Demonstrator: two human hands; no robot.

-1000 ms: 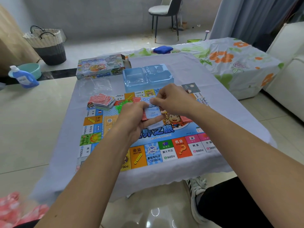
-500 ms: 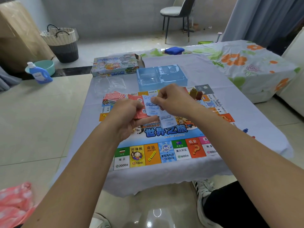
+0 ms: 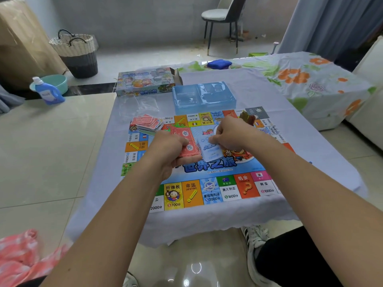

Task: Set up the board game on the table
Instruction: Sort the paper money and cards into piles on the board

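Sorting step: left hand point(image 3: 172, 148) grips red paper-card stack point(image 3: 186, 141); right hand point(image 3: 230, 133) pinches pale-blue card point(image 3: 211, 151) just beside it. Advice: peel one card at time, keep colours separate. Colourful square game board point(image 3: 207, 172) lies flat, centred on cloth-covered surface point(image 3: 310, 146); loose red card pile point(image 3: 146, 122) at far-left corner.

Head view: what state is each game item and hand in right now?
Colourful game board: unfolded flat on the table.
Clear blue plastic tray: out of the box.
Red card pile: fanned loosely on the board.
Left hand: grips red cards.
Right hand: pinches a pale blue card.
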